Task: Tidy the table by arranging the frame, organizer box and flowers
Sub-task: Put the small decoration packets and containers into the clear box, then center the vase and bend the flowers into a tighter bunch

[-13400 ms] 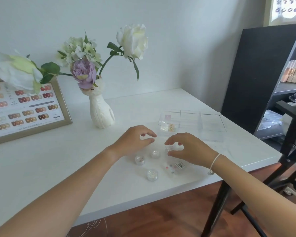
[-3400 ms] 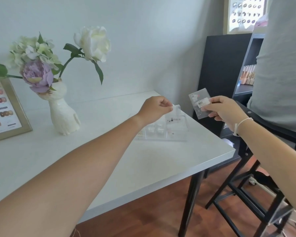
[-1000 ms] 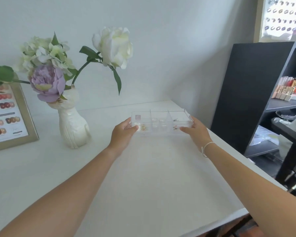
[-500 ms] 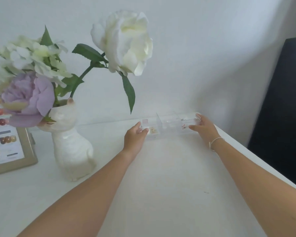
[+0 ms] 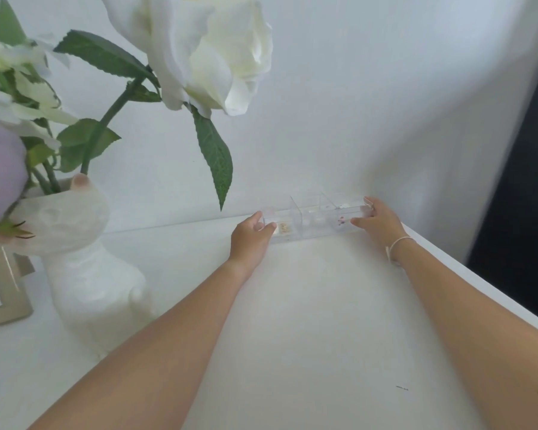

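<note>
- The organizer box [image 5: 312, 217], a clear plastic tray split by see-through dividers, sits on the white table [image 5: 308, 321] at its far edge, close against the wall [image 5: 339, 103].
- The left hand [image 5: 251, 237] grasps the box's left end: the thumb curls onto the near left corner and the fingers wrap the end wall.
- The right hand [image 5: 378, 221] grasps the right end, with the thumb lying along the near wall and the fingers curled over the far right corner.
- The box lies directly between the two hands, touching both, with both arms stretched out over the table toward it.
- Small items lie in the compartments: something pale gold in the left one beside the left thumb, a few red specks in the right one beside the right thumb, and pale rounded pieces in the middle that are too blurred to make out.
- A thin white bracelet [image 5: 398, 245] circles the right wrist.
- The flowers [image 5: 199, 51] stand at the left in a white cat-shaped vase [image 5: 84, 268]; a large white bloom leans toward the camera, and a lilac bloom [image 5: 0, 169] shows at the left edge.
- The frame [image 5: 5, 293], gold-edged, is cut off by the left border and stands just left of the vase, well apart from the box.
- A dark panel [image 5: 528, 228] stands beyond the table's right side.
</note>
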Demonstrator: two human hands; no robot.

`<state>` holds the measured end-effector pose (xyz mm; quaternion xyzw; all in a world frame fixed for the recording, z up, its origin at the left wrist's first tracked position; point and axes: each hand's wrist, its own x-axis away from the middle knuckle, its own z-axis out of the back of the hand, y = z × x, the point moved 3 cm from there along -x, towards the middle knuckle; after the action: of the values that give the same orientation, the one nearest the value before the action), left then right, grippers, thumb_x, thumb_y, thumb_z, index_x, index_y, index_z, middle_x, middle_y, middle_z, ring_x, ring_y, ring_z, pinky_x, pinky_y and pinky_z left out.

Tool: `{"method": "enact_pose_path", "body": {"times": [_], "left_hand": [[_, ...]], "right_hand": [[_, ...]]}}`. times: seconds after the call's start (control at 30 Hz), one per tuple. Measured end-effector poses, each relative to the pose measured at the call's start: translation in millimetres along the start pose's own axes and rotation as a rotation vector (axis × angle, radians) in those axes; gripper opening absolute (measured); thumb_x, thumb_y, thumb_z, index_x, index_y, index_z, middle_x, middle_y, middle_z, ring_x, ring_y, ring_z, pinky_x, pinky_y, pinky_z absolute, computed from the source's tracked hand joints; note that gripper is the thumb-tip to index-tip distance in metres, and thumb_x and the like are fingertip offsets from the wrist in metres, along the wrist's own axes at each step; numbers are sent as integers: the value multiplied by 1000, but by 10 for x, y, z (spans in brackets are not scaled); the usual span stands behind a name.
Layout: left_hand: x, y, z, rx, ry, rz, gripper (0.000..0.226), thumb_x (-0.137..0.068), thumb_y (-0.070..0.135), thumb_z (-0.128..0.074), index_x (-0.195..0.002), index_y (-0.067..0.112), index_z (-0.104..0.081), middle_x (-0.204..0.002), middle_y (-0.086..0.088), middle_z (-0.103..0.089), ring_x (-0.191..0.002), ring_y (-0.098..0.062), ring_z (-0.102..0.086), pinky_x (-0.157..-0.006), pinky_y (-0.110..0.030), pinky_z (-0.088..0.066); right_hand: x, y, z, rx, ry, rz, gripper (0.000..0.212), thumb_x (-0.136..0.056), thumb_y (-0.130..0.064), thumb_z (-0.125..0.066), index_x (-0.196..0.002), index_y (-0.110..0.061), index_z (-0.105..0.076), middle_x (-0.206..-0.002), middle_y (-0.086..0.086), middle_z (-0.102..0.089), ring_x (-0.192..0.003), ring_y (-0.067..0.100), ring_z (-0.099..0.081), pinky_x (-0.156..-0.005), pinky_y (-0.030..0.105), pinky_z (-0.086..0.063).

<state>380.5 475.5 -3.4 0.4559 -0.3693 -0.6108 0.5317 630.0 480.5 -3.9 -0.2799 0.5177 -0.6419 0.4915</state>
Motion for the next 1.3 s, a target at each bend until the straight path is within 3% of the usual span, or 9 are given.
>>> {"method": "enact_pose_path", "body": {"times": [0.03, 0.1, 0.17, 0.27, 0.43, 0.97, 1.1, 1.2, 1.3], "left_hand": [[-4, -2, -1, 13, 8, -5, 11, -88, 24, -54, -91, 33, -50, -90, -6, -46, -81, -20, -44, -73, -27, -33], [2, -17, -7, 37, 4, 2, 28, -88, 25, -55, -116, 25, -53, -108, -5, -55, -98, -23, -54, -84, -27, -37], [40, -16, -2, 37, 5, 13, 52, -89, 26, -55, -137, 16, -40, -133, -8, -52, -122, -21, -50, -94, -25, -34], [135, -2, 30, 54, 27, 21, 62, -89, 26, -56, -143, 15, -29, -146, -10, -41, -134, -15, -39, -96, -21, -30], [387, -3, 105, 44, 24, 19, 60, -89, 27, -56, -143, 16, -31, -145, -11, -42, -131, -19, -43, -100, -25, -32], [2007, 18, 902, 33, -76, -30, 49, -89, 24, -55, -136, 20, -43, -142, 5, -46, -127, -13, -46, -94, -17, -33], [2295, -38, 1261, 65, -41, -40, 42, -88, 22, -57, -130, 19, -50, -128, 10, -52, -118, -10, -50, -90, -13, -35], [2457, -98, 1552, 83, 41, -76, 22, -87, 20, -60, -109, 17, -63, -106, 10, -63, -99, -7, -58, -72, 0, -39], [2561, -176, 1855, 109, 126, -90, 11, -85, 18, -62, -95, 16, -66, -92, 8, -66, -85, 0, -58, -67, 3, -38]], "right_hand": [[-1, 3, -1, 1, 6, -1, 65, -81, -10, -63, -140, -16, -34, -136, 10, -47, -124, 22, -46, -97, 26, -33], [12, 9, -3, -1, 27, 3, 67, -81, -10, -63, -140, -16, -32, -136, 11, -47, -123, 22, -45, -94, 25, -32], [57, 6, -14, -11, 64, 12, 68, -80, -8, -62, -141, -17, -31, -137, 10, -46, -124, 21, -45, -95, 24, -32], [190, -10, -25, -11, 149, 37, 60, -80, -4, -56, -136, -18, -38, -134, 11, -50, -123, 26, -48, -93, 31, -41], [491, -17, -2, 20, 174, 52, 64, -82, -6, -52, -141, -21, -32, -143, 1, -43, -127, 18, -43, -98, 26, -34], [2167, -352, -255, 44, 33, 118, 53, -83, -13, -61, -132, -24, -44, -135, -1, -51, -115, 16, -50, -92, 22, -33], [2558, -505, -443, 36, -25, 145, 51, -81, -14, -65, -129, -23, -48, -132, 1, -53, -107, 13, -49, -90, 22, -34], [2786, -625, -603, 24, -76, 157, 52, -81, -17, -66, -129, -23, -47, -130, 2, -53, -108, 15, -50, -92, 23, -35], [2977, -741, -833, -32, -133, 143, 53, -80, -23, -68, -128, -27, -47, -129, -2, -53, -108, 14, -50, -90, 24, -37]]}}
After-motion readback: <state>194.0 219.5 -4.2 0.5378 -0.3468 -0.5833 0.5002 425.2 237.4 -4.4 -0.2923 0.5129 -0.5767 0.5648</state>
